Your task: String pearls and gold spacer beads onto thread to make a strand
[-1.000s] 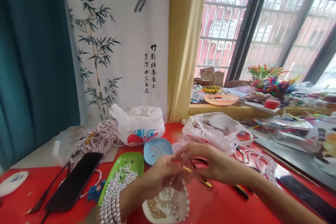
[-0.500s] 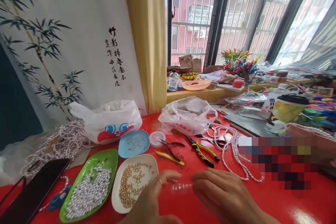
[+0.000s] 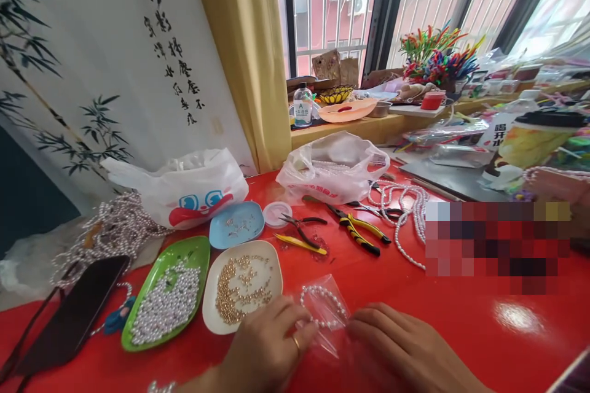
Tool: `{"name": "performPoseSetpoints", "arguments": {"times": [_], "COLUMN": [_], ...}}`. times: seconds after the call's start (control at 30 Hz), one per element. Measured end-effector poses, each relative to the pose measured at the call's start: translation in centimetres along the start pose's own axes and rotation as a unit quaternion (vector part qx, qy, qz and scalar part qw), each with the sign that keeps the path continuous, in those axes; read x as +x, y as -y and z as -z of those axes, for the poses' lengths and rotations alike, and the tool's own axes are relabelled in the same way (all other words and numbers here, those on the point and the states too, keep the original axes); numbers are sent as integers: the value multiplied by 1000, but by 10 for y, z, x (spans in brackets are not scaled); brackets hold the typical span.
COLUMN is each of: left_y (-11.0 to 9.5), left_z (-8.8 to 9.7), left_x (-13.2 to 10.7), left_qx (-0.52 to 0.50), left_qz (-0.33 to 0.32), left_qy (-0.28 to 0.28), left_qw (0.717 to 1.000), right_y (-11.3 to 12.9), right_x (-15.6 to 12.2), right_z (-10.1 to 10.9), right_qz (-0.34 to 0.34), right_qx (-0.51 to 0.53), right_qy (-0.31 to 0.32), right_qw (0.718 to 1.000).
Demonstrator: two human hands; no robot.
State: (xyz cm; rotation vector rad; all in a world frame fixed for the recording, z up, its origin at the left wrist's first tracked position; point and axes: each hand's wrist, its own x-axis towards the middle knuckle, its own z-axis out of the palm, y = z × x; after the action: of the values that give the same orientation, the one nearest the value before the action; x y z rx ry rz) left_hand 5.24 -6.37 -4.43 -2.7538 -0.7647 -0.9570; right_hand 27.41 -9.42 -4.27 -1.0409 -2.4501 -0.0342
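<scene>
A white pearl bead bracelet (image 3: 338,307) lies inside a small clear plastic bag (image 3: 329,347), low over the red table between my hands. My left hand (image 3: 271,338), with a ring on one finger, has its fingers closed on the bag's left side. On the opposite edge, my right hand (image 3: 405,344) holds the bag with its fingers bent and close together; their tips are partly hidden. Just beyond my left hand is a cream dish (image 3: 212,313) of gold beads. Left of that, a green dish (image 3: 203,264) holds silvery white beads.
Yellow-and-black pliers (image 3: 362,236), small pliers (image 3: 299,231) and yellow tweezers (image 3: 299,244) lie ahead on the red table (image 3: 461,325). A blue dish (image 3: 230,236), white plastic bags (image 3: 198,187), bead strands (image 3: 412,209) and a phone (image 3: 78,313) surround them. A lidded cup (image 3: 530,144) stands at right.
The clear bag has turned from nearly edge-on to face me, so the bracelet's loop shows. My left hand has closed on its lower left side. The camera view has tilted down.
</scene>
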Motion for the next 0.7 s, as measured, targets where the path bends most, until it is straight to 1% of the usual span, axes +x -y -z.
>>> {"name": "performPoseSetpoints", "arguments": {"times": [0.13,0.23,0.43,0.53,0.6,0.7], "left_y": [0,2,3,4,5,4], "left_z": [-2,-4,-7,-8,-9,-10], "left_x": [-2,-8,-17,-20,-21,-25], "left_qx": [33,15,-70,-99,-103,-68], "left_qz": [-19,-29,39,50,49,51], "left_qy": [-12,-7,24,28,29,29], "left_qw": [999,999,997,993,993,996], "right_y": [-1,1,-1,-2,-2,0], "right_x": [-4,-3,0,2,3,3], "right_z": [-4,-2,-13,-16,-15,-12], "right_qz": [14,12,-34,-53,-55,-55], "right_qx": [-50,-37,8,33,44,44], "right_qy": [6,39,60,81,86,68], "right_qw": [999,998,998,995,994,995]}}
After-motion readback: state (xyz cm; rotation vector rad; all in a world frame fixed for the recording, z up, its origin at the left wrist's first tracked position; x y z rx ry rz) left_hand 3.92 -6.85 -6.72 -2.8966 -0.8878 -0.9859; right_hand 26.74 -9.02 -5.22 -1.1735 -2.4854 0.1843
